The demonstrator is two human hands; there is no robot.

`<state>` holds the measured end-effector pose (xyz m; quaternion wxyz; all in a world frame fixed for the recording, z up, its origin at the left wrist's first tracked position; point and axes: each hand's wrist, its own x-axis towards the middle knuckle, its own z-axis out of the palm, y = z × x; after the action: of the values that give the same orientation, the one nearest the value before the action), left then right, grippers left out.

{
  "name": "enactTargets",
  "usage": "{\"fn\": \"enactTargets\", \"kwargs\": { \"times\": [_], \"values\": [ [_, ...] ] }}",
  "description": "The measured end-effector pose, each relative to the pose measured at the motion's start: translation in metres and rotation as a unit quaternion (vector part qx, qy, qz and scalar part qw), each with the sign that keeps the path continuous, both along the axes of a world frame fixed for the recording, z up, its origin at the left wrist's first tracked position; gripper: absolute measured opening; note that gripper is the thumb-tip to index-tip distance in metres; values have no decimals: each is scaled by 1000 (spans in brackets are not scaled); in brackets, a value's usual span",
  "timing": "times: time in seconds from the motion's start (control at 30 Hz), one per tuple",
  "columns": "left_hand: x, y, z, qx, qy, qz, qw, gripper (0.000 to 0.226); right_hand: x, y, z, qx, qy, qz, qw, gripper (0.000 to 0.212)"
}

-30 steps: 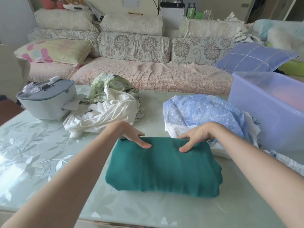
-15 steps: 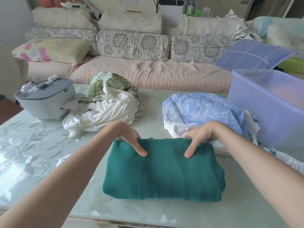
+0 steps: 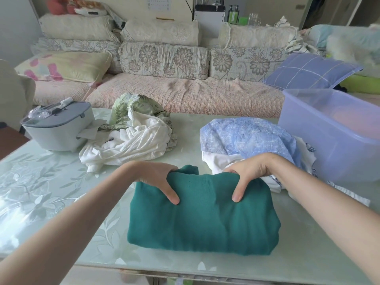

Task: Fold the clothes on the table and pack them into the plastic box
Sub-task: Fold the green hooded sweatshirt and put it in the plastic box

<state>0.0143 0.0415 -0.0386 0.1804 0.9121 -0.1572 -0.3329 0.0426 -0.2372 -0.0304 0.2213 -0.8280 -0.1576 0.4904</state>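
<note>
Folded teal garment [image 3: 205, 221] lies on the table [image 3: 51, 194] close to the front edge, its far edge bunched upward. Left hand [image 3: 156, 175] and right hand [image 3: 249, 172] each grip that far edge, thumb on top, fingers curled behind it and hidden. Bare tabletop lies to the garment's left. Blue patterned pile [image 3: 246, 136] sits just beside its far right corner. Plastic box [image 3: 329, 145] stands beyond, cut off at right, contents indistinct. White pile [image 3: 131, 145] lies far left.

Both bare forearms reach forward from the lower corners, and the left hand [image 3: 157, 176] and right hand [image 3: 249, 173] each grip the far edge of the folded teal knitted garment [image 3: 203, 221], thumbs stretched on top, fingers tucked behind.
</note>
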Motion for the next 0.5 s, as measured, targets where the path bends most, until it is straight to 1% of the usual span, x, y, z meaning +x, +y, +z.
{"fn": "enactTargets", "kwargs": {
  "times": [0.07, 0.2, 0.23, 0.3, 0.33, 0.4, 0.5],
  "values": [
    [-6, 0, 1, 4, -27, 2, 1000, 70, -2, 1, 2, -9, 2, -5, 1000, 51],
    [-17, -1, 5, 0, -66, 2, 998, 57, -8, 0, 8, -36, -7, 3, 999, 62],
    [-20, -1, 7, -3, -67, 0, 998, 56, -11, -1, 10, -38, -10, 0, 999, 58],
    [-24, 1, 11, -1, -65, -12, 998, 57, -16, -3, 15, -36, -16, 4, 999, 42],
    [-26, 2, 15, 2, -63, -20, 998, 59, -20, -5, 18, -35, -25, 2, 999, 37],
    [-29, 4, 19, 2, -62, -29, 998, 60, -28, -6, 25, -28, -46, -3, 999, 36],
    [-35, 4, 22, -10, -85, -32, 996, 57, -41, -5, 30, -1, -89, -3, 996, 31]
  ]
}}
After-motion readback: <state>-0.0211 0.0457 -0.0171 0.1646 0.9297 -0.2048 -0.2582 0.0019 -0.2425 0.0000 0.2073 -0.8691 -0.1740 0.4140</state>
